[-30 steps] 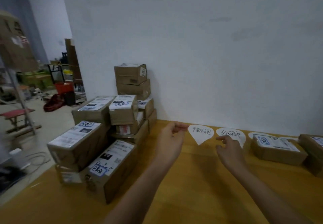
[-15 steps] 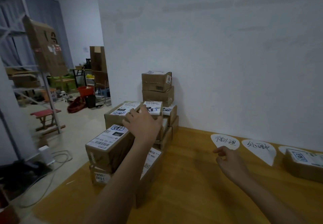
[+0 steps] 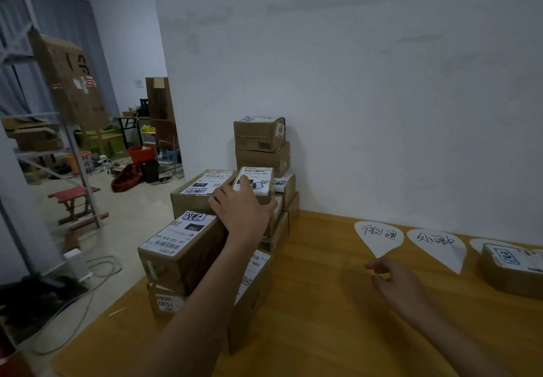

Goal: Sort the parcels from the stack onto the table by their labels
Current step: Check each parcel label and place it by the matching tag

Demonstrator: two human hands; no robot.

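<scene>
A stack of brown cardboard parcels with white labels stands at the left end of the wooden table, against the wall. My left hand reaches over the stack and grips a small labelled parcel in its middle tier, thumb on its right side and fingers over its top. My right hand hovers low over the table with loosely curled fingers and holds nothing. Two handwritten paper markers lie along the wall. One sorted parcel sits at the far right on a third marker.
Two more parcels are piled highest at the back of the stack. Beyond the table's left edge are the floor with cables, a red stool, a metal rack and a red bucket.
My left hand moved from near the paper markers over to the stack and closed on the small parcel. The view swung left. My right hand stayed over the table.
</scene>
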